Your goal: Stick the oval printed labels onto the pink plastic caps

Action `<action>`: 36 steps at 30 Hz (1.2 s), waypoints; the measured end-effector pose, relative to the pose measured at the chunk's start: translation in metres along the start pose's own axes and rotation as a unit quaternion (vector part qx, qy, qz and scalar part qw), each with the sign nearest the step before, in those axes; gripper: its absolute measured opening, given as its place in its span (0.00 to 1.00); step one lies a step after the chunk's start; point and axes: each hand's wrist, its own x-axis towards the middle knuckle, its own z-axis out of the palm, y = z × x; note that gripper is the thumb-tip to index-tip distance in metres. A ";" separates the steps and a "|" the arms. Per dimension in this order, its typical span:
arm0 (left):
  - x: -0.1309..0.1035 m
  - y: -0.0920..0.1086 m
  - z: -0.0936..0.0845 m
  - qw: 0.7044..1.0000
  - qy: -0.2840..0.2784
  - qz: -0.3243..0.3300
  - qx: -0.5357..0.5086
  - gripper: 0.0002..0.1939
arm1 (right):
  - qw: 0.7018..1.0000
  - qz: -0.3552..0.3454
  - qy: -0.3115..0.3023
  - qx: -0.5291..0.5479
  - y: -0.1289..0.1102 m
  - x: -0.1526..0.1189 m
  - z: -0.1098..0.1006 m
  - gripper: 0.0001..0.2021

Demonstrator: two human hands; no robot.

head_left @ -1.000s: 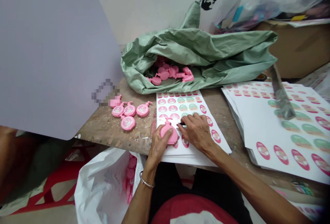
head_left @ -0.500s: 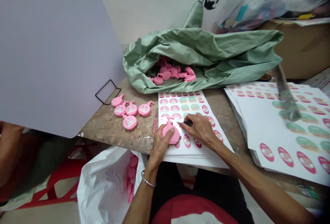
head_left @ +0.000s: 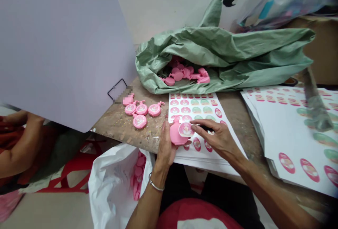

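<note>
While the left hand (head_left: 167, 144) cups a bottle (head_left: 176, 135) — pink — the right (head_left: 215, 137) apparently holds a sticker (head_left: 185, 129).

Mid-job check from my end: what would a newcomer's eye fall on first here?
Likely the rumpled green bag across the back of the table, its open mouth showing pink bottles. Next, front and centre, the left hand holds a pink bottle while the right hand holds a round label at its face.
</note>
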 end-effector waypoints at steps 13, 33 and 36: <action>-0.005 0.003 0.008 1.000 -0.013 0.010 -0.008 0.30 | 0.997 -0.043 -0.006 -0.061 -0.007 -0.007 0.008 0.12; 0.002 0.002 0.006 0.999 0.010 0.035 0.001 0.28 | 0.995 -0.071 0.005 -0.067 -0.004 -0.003 0.013 0.11; 0.002 0.001 0.005 1.000 -0.001 0.030 0.002 0.29 | 0.994 -0.074 0.005 -0.076 -0.005 -0.003 0.012 0.12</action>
